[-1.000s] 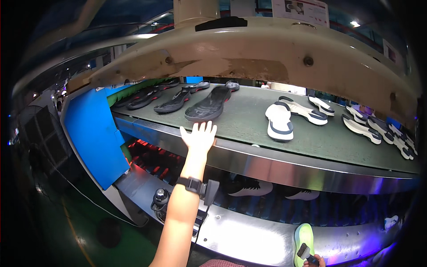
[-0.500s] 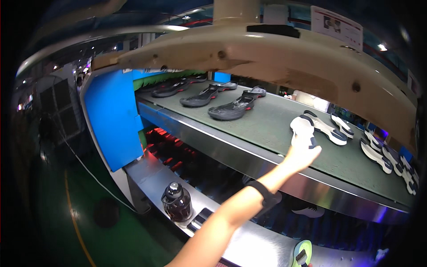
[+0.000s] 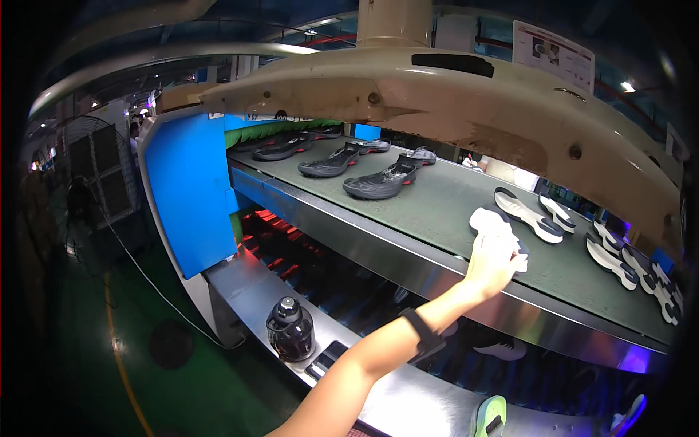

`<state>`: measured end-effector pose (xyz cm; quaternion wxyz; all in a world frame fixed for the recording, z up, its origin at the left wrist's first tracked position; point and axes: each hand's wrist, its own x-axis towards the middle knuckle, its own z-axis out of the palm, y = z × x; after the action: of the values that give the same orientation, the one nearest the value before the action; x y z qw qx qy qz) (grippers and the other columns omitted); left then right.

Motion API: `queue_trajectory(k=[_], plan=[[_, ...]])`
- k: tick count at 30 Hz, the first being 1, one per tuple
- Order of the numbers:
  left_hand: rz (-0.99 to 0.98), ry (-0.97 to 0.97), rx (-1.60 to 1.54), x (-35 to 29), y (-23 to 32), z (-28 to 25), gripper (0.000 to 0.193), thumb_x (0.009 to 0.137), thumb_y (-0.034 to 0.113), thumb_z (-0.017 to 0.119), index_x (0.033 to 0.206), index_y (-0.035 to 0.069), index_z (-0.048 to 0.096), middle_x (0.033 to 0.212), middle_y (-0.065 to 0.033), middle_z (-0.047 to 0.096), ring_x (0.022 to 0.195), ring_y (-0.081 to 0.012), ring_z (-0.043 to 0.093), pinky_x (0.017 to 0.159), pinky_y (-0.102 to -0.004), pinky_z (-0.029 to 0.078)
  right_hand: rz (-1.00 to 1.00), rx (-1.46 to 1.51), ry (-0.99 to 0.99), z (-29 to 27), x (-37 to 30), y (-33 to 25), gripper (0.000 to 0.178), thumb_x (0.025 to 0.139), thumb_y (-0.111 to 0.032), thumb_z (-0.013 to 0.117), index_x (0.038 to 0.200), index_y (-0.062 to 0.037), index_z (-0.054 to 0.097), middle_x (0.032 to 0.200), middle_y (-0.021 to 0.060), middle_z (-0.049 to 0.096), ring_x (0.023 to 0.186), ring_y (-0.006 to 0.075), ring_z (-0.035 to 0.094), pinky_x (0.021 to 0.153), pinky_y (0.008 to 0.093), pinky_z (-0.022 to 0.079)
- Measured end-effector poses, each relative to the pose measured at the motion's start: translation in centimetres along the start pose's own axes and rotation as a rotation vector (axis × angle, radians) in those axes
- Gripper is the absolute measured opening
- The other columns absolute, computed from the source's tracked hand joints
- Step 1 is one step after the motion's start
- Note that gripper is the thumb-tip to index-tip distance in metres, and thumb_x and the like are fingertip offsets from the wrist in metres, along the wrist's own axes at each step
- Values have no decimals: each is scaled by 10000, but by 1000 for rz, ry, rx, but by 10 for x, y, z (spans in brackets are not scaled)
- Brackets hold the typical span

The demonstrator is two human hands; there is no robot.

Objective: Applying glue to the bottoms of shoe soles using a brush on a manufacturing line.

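My left hand (image 3: 494, 261) reaches over the green conveyor belt (image 3: 437, 206) and has its fingers closed on the near end of a white shoe sole (image 3: 489, 221). Bright light washes out much of that sole, and its near end is partly covered by the fingers. Just beyond lies a white sole with dark ends (image 3: 529, 214), with another white sole (image 3: 557, 212) behind it. At the lower edge a light-green sole (image 3: 480, 416) shows, with a dark brush (image 3: 496, 426) against it. My right hand is out of the picture.
Several black soles (image 3: 382, 182) lie on the belt's left part, and several white soles (image 3: 611, 264) at its right. A beige machine hood (image 3: 466, 95) hangs low above. A dark bottle (image 3: 290, 331) stands on the metal ledge (image 3: 415, 397). A lower level holds shoes (image 3: 499, 345).
My left hand and the white sole have moved slightly toward me. A blue-edged shoe part has come into sight at the lower right. The light-green sole has shifted a little left.
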<state>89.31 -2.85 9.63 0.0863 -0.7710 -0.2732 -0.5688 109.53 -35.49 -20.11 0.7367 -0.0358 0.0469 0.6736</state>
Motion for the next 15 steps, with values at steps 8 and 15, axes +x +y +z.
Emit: queue_trajectory(k=[8, 15], plan=[[-201, 379, -429, -85, 51, -31, 207, 859, 146, 597, 1021, 33, 536, 1132, -127, 499, 1101, -277, 447, 972, -391, 337, -27, 26, 53, 9, -1, 2, 405, 943, -196, 438, 1236, 83, 462, 1301, 249, 472, 1195, 365, 446, 1028, 520, 344], [-1123, 244, -1409, -99, 43, -35, 400, 886, 131, 521, 1250, 17, 401, 1212, -120, 453, 1141, -211, 463, 1007, -344, 370, -50, 49, 77, 15, -1, 5, 391, 939, -183, 440, 1225, 83, 468, 1294, 253, 474, 1188, 366, 450, 1028, 524, 343]])
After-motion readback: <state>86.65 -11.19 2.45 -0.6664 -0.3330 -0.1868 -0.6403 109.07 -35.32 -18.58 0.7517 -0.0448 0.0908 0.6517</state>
